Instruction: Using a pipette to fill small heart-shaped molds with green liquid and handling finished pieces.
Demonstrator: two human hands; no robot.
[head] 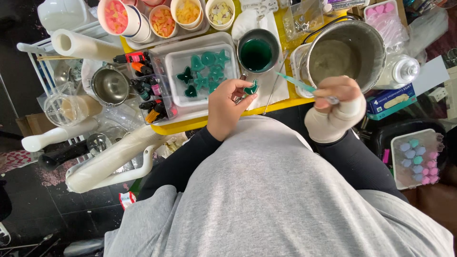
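My left hand (227,107) pinches a small green heart-shaped mould piece (251,88) just above the yellow table's front edge. My right hand (335,97), in a pale glove or wrap, holds a thin green-tipped dropper (295,82) whose tip points left toward that piece. Behind the hands stands a small metal cup of dark green liquid (257,53). To its left, a clear tray (202,72) carries several green shapes: stars, hearts, a butterfly.
A large metal pot (343,53) stands at the right. Small dye bottles (145,90) lie left of the tray, and paper cups of coloured flakes (164,18) line the back. A metal bowl (110,84) sits on a side rack, and a box of pastel pieces (418,156) is at lower right.
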